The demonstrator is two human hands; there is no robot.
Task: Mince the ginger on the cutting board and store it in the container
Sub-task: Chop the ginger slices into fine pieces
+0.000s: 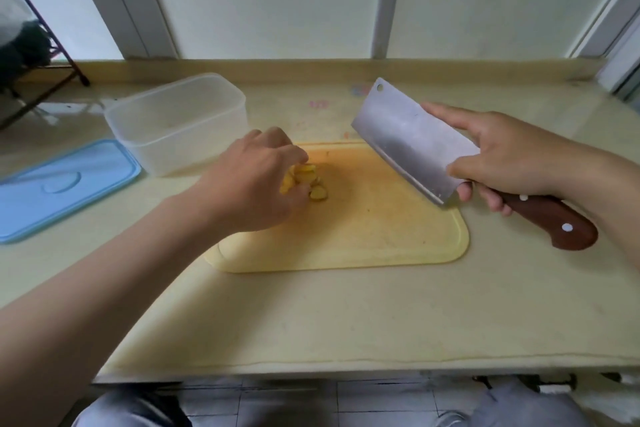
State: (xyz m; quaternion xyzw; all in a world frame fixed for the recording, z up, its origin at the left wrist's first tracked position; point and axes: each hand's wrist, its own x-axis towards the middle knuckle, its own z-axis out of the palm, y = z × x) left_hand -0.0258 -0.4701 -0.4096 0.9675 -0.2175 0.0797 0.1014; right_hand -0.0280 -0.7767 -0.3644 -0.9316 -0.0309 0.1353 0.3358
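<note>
Several yellow ginger slices [310,182] lie in a small heap at the far left of the pale yellow cutting board [381,236]. My left hand [252,180] is over the heap, its curled fingers gathering the slices, part of which it hides. My right hand [512,156] grips a cleaver [412,139] by its brown wooden handle, with the forefinger stretched along the blade's back. The blade hangs tilted above the board's far right corner, apart from the ginger. A clear plastic container [180,121] stands open and empty to the left of the board.
The container's light blue lid [65,184] lies flat at the left edge of the beige counter [311,315]. A white wall with window frames rises behind the counter. A dark metal rack [52,55] stands at the far left.
</note>
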